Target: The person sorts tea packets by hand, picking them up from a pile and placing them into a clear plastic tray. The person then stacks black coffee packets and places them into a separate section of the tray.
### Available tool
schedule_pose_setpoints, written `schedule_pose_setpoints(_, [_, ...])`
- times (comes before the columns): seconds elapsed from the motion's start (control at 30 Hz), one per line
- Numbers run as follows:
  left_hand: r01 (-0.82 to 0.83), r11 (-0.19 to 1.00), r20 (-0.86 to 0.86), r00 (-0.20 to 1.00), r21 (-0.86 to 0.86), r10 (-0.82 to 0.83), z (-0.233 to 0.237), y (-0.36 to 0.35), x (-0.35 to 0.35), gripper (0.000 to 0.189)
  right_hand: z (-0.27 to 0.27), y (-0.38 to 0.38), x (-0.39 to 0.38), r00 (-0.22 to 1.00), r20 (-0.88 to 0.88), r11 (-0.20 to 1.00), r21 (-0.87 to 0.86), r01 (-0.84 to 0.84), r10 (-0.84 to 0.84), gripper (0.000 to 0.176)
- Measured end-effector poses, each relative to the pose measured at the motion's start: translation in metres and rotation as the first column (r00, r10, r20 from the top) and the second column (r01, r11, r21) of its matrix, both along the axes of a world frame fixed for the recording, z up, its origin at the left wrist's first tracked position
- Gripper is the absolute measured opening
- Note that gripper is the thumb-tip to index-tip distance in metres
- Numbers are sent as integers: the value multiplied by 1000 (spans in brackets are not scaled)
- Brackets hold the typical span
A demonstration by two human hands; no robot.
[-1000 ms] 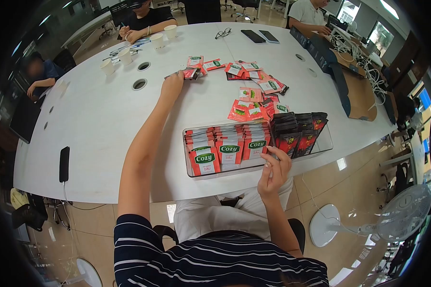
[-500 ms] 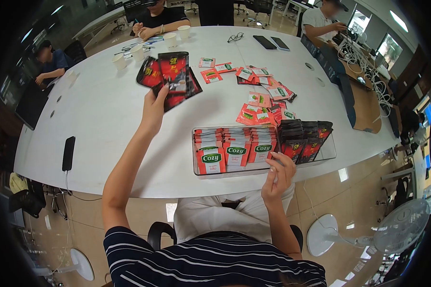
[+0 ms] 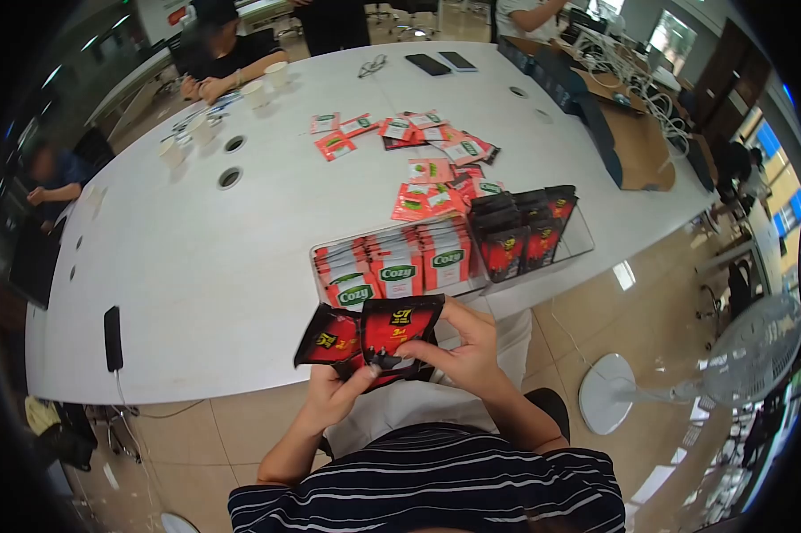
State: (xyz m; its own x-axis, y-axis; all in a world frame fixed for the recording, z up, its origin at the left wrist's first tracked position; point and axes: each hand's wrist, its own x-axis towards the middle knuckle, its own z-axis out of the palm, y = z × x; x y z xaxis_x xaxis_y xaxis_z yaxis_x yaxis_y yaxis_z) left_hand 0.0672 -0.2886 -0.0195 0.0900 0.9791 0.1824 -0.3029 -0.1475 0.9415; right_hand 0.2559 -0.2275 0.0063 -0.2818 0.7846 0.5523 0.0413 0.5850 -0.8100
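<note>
We hold black packets [image 3: 399, 322] on the near side of the clear tray [image 3: 583, 242]. Our left hand [image 3: 331, 396] has its fingers closed on the packets' lower edge; our right hand [image 3: 468, 355] pinches their right side between thumb and fingers. Loose red sachets [image 3: 430, 171] lie scattered on the tabletop [image 3: 196, 284] just beyond the tray.
</note>
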Motion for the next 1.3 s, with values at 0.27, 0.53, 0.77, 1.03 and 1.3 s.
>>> schedule_pose_setpoints(0.27, [174,978,-343,931,117,-125,-39,22,39,26,-15,-8,59,886,-377,945,-279,172,-272,29])
schedule_pose_setpoints(0.53, [532,823,-504,776,199,-380,-35,63,50,35,12,77,194,763,-202,777,19,629,-614,29])
schedule_pose_setpoints(0.77, [475,880,-506,761,8,-406,-29,62,46,36,2,120,224,760,331,797,-34,603,-560,25])
schedule_pose_setpoints(1.03, [486,873,-481,777,49,-406,-32,64,48,35,25,132,228,391,719,814,455,360,-575,40])
schedule_pose_setpoints(1.3, [496,868,-481,770,38,-419,-35,64,47,37,42,154,200,417,764,865,483,136,-492,70])
